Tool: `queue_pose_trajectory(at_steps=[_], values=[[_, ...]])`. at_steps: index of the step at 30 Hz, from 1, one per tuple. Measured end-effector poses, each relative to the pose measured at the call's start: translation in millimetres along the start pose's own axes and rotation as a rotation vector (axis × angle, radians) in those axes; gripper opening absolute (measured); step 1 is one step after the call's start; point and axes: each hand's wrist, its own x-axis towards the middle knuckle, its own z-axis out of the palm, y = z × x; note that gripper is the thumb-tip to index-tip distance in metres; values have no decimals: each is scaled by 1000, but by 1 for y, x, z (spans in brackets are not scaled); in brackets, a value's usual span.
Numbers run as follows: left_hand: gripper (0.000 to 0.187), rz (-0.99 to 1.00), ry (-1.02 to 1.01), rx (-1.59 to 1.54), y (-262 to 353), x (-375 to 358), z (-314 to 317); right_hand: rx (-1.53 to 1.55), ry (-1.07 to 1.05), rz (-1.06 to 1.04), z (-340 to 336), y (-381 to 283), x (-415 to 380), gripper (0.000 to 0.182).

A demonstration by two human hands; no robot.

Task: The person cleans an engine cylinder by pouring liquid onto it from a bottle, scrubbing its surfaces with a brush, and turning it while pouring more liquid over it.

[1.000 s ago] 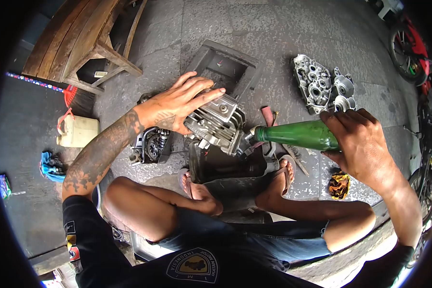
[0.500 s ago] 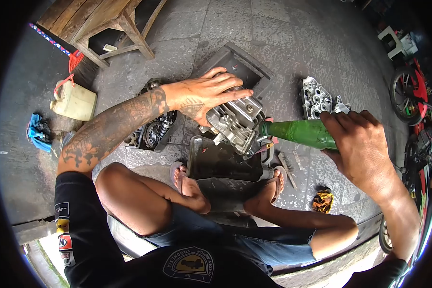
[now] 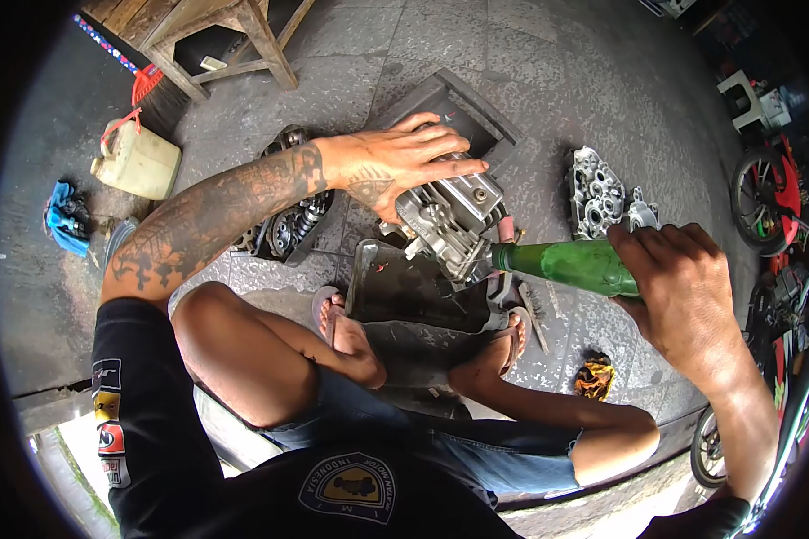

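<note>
My left hand [image 3: 404, 171] lies over the top of a silver metal engine part [image 3: 454, 211], its fingers spread across it and its thumb at the near left side. The part is tilted above a dark, open pan [image 3: 364, 296] between my feet. In my right hand [image 3: 679, 283] is a green glass bottle [image 3: 566, 262], held nearly level with its neck pointing left. The bottle's mouth is at the right side of the engine part. Whether liquid leaves it is too small to tell.
Behind the part lies a dark tray [image 3: 481, 108]. Engine parts [image 3: 288, 225] sit at the left, and a silver casing [image 3: 595, 193] at the right. A brush [image 3: 532, 314] and a crumpled wrapper [image 3: 594, 375] lie near my right foot. A jerrycan [image 3: 139, 160] stands at the far left.
The camera view has shifted slightly. My left hand and the engine part appear a little further right, with my left hand still on it. The bottle remains at the part's side.
</note>
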Motion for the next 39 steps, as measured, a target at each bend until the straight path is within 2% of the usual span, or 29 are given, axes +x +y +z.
queue_pose_trajectory(at_steps=[5,8,12,24,39], values=[[135,5,-9,-44,-7,6,3,-2,-23,-10,-5,-3,0,57],[140,19,-83,0,-9,12,4,-15,-38,8,-8,-4,-1,58],[143,45,-45,-40,-11,12,8,-17,-49,15,-14,-6,-1,60],[143,24,-32,-9,-11,11,13,-51,51,9,-31,-12,18,61],[140,30,-55,-10,-11,11,11,-72,-16,14,-41,-18,29,66]])
